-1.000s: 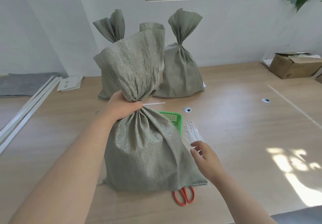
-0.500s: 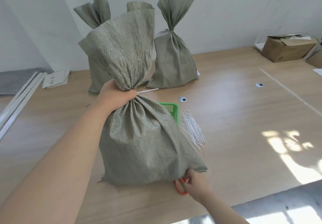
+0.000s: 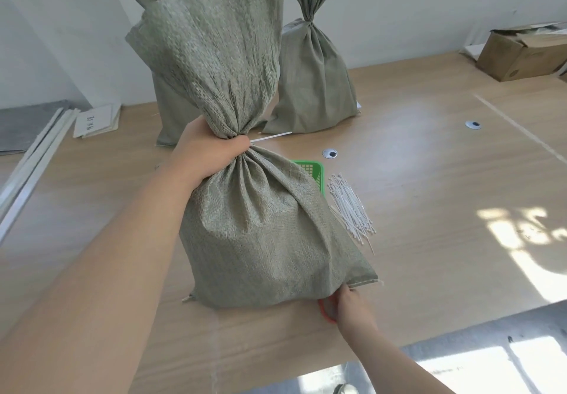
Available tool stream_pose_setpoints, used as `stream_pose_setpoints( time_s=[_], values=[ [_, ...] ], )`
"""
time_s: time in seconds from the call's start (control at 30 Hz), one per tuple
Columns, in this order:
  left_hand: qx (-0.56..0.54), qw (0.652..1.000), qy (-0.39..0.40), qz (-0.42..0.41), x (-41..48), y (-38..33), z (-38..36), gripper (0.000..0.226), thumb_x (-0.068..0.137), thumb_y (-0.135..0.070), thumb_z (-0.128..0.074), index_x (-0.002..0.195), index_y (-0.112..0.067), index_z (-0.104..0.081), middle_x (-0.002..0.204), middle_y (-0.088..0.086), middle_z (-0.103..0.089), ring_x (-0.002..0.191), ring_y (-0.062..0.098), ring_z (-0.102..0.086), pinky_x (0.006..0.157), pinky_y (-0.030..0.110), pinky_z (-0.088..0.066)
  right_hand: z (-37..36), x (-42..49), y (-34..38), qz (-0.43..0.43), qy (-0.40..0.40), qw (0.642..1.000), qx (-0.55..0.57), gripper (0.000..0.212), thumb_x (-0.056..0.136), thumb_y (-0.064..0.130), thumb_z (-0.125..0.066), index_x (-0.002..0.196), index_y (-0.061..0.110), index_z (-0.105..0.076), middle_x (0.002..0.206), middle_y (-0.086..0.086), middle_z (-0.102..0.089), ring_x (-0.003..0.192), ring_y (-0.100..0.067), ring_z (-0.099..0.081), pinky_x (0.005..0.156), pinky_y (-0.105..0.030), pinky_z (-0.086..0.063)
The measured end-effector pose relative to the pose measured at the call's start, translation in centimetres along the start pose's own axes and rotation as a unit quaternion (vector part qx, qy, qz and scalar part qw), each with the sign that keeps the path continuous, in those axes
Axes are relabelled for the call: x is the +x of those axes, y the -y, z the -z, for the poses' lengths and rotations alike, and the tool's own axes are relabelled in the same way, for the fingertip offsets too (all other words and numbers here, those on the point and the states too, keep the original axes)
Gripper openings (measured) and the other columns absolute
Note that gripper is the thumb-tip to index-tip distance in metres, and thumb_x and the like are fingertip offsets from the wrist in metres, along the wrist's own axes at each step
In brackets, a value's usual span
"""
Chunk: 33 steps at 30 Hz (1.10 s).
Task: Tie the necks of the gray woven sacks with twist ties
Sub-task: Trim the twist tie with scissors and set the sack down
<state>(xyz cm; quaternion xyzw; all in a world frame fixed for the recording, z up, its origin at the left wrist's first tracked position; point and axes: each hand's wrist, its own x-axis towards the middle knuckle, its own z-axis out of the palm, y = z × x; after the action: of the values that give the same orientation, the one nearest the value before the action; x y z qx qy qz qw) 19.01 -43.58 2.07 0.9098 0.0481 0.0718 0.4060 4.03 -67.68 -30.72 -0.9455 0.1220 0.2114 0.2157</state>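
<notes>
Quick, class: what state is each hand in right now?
Left hand: closed around the front sack's neck.
Right hand: at the red scissors; grip cannot be told.

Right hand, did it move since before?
Yes. The right hand left the white ties and came nearer, to the orange scissors by the sack's corner.
</notes>
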Motion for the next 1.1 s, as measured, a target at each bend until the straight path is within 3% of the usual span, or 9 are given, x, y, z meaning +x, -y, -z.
stream_pose_setpoints(
  time_s=[0.13,0.27,0.43,0.53,0.67,0.8,0.87,1.0,1.1],
  values=[
    [0.002,1.0,-0.004,-0.001,-0.2,-0.1,0.0,0.021,0.078,-0.028,-0.068,0.096,-0.017,-0.067,0.084,-0.015,-0.062,0.09,0.015,-0.058,0.075,0.027,-0.041,-0.2,-0.6,-0.2,-0.018,-0.009,0.999,0.048,0.031,0.096,0.05,-0.043,0.097,0.019,-0.045,0.105,-0.014,-0.069,0.102,-0.035,-0.066,0.073,-0.036,-0.045],
    [0.007,1.0,0.002,-0.002,-0.4,-0.3,0.1,0.019,0.079,-0.028,-0.068,0.095,-0.018,-0.066,0.082,-0.017,-0.058,0.091,0.016,-0.057,0.077,0.028,-0.041,0.3,-2.1,-1.4,-0.041,-0.011,0.994,0.098,0.037,0.097,0.055,-0.039,0.088,0.019,-0.039,0.093,-0.01,-0.064,0.097,-0.033,-0.066,0.072,-0.035,-0.044],
    [0.005,1.0,0.007,-0.001,-0.6,-0.7,0.2,0.018,0.079,-0.026,-0.067,0.093,-0.014,-0.067,0.08,-0.013,-0.059,0.093,0.02,-0.057,0.078,0.03,-0.042,1.4,-4.0,-4.5,-0.049,0.0,0.998,0.038,0.036,0.099,0.049,-0.041,0.072,0.026,-0.032,0.082,0.003,-0.05,0.092,-0.025,-0.062,0.069,-0.03,-0.036],
    [0.011,1.0,0.011,-0.006,-0.9,-1.1,0.4,0.019,0.082,-0.026,-0.066,0.096,-0.013,-0.066,0.082,-0.007,-0.059,0.092,0.021,-0.054,0.077,0.029,-0.039,2.3,-4.9,-6.6,-0.088,-0.043,0.994,0.046,0.037,0.097,0.048,-0.041,0.071,0.022,-0.041,0.075,0.004,-0.052,0.079,-0.024,-0.055,0.068,-0.031,-0.037],
    [0.004,1.0,0.022,-0.006,-0.8,-1.0,0.7,0.021,0.08,-0.027,-0.065,0.094,-0.01,-0.067,0.089,0.0,-0.065,0.092,0.022,-0.057,0.076,0.03,-0.04,3.9,-5.1,-8.4,-0.17,-0.084,0.976,0.104,0.04,0.088,0.052,-0.039,0.077,0.016,-0.055,0.077,0.0,-0.062,0.082,-0.029,-0.064,0.072,-0.034,-0.047],
    [-0.006,0.999,0.032,-0.006,-0.9,-0.9,0.8,0.02,0.079,-0.026,-0.066,0.092,-0.01,-0.067,0.089,0.001,-0.067,0.093,0.023,-0.059,0.08,0.036,-0.047,7.7,-4.8,-7.3,-0.203,-0.118,0.963,0.129,0.015,0.083,0.025,-0.056,0.077,0.011,-0.053,0.072,-0.003,-0.06,0.067,-0.022,-0.056,0.062,-0.032,-0.044],
    [-0.022,0.999,0.042,-0.003,-0.7,-0.6,0.8,0.022,0.078,-0.026,-0.066,0.091,-0.008,-0.066,0.095,0.008,-0.07,0.093,0.025,-0.061,0.083,0.038,-0.05,9.5,-3.9,-6.2,-0.194,-0.161,0.957,0.144,0.015,0.083,0.023,-0.059,0.075,0.012,-0.056,0.068,-0.003,-0.061,0.065,-0.022,-0.056,0.059,-0.031,-0.043],
    [-0.055,0.997,0.055,0.005,-0.5,0.0,1.0,0.025,0.078,-0.025,-0.068,0.096,-0.007,-0.068,0.103,0.01,-0.072,0.086,0.018,-0.06,0.077,0.031,-0.048,13.3,-2.5,-1.3,-0.114,-0.23,0.938,0.234,0.039,0.09,0.045,-0.052,0.064,0.016,-0.058,0.054,-0.001,-0.064,0.058,-0.024,-0.062,0.061,-0.033,-0.051],
    [-0.088,0.994,0.069,0.006,-0.7,0.2,1.3,0.025,0.082,-0.025,-0.07,0.101,-0.01,-0.07,0.101,0.001,-0.071,0.09,0.014,-0.061,0.075,0.023,-0.048,16.9,-2.5,3.6,-0.039,-0.225,0.92,0.319,0.025,0.086,0.038,-0.063,0.071,0.018,-0.067,0.061,-0.002,-0.069,0.058,-0.024,-0.064,0.06,-0.032,-0.05]
  ],
)
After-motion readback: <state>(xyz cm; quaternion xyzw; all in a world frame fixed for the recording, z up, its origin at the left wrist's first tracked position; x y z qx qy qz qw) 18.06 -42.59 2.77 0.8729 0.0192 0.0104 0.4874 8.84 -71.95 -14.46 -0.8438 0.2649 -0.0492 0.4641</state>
